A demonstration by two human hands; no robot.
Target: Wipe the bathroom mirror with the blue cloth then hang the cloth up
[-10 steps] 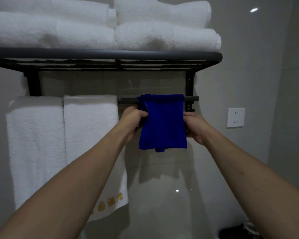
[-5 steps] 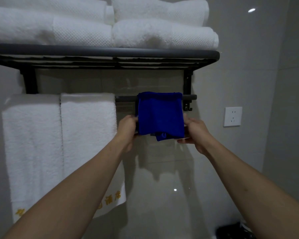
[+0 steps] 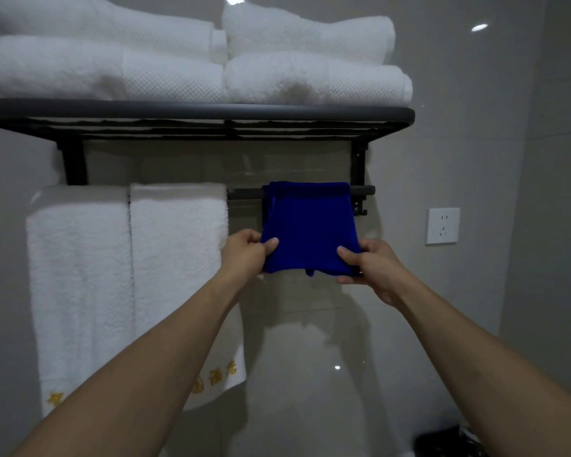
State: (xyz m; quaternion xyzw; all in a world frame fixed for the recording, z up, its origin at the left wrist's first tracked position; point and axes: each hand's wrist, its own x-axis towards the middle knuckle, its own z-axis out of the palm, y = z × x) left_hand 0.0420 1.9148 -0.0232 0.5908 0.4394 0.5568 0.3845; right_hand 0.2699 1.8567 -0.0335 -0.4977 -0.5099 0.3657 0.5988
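The blue cloth hangs folded over the black towel bar near the bar's right end. My left hand pinches the cloth's lower left corner between thumb and fingers. My right hand pinches its lower right corner the same way. Both hands pull the bottom edge outward, so the cloth flares wider at the bottom. The mirror is not in view.
Two white towels hang on the bar to the left of the cloth. Folded white towels lie on the black rack shelf above. A wall socket sits to the right, and a dark object is at the bottom right.
Both hands have slid from the cloth's side edges down to its bottom corners and now spread them apart. The cloth stays on the bar.
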